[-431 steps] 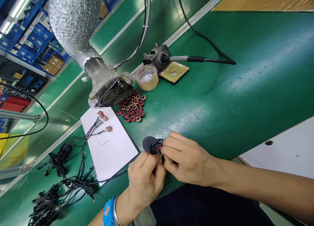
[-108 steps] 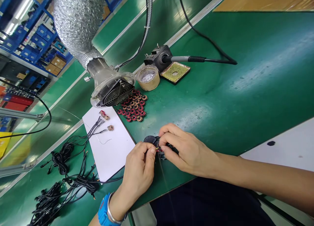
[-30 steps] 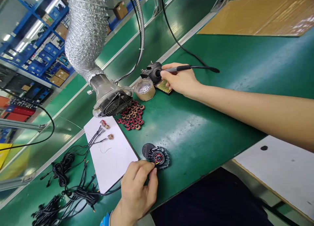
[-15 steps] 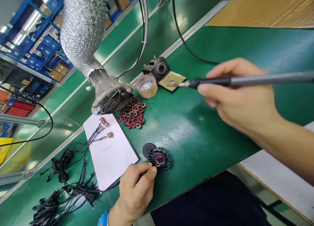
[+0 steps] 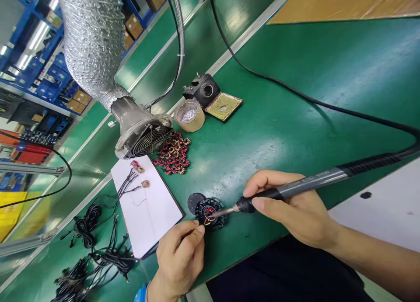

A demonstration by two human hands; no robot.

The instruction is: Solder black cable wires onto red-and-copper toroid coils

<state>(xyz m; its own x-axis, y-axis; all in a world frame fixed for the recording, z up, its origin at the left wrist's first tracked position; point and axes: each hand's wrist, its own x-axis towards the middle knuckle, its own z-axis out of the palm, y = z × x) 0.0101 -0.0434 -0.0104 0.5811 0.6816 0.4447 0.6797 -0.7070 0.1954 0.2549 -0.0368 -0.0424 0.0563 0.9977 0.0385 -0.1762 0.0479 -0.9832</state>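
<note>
Grey metal soldering iron (image 5: pixel 308 185), clenched in the right hand's fingers (image 5: pixel 262 203), slants down-left, its tip reaching the black wound stator (image 5: pixel 210 215); the nearer left hand (image 5: pixel 180 260) pinches something thin just beside that stator.

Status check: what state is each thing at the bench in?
Right hand, gripping the soldering iron.
Soldering iron, tip at the coil.
Left hand, pinching leads beside the coil.
Coil, wound red, seated in a black fixture.
Iron stand, upright on the bench.
Toroid coils, piled loose.
</note>
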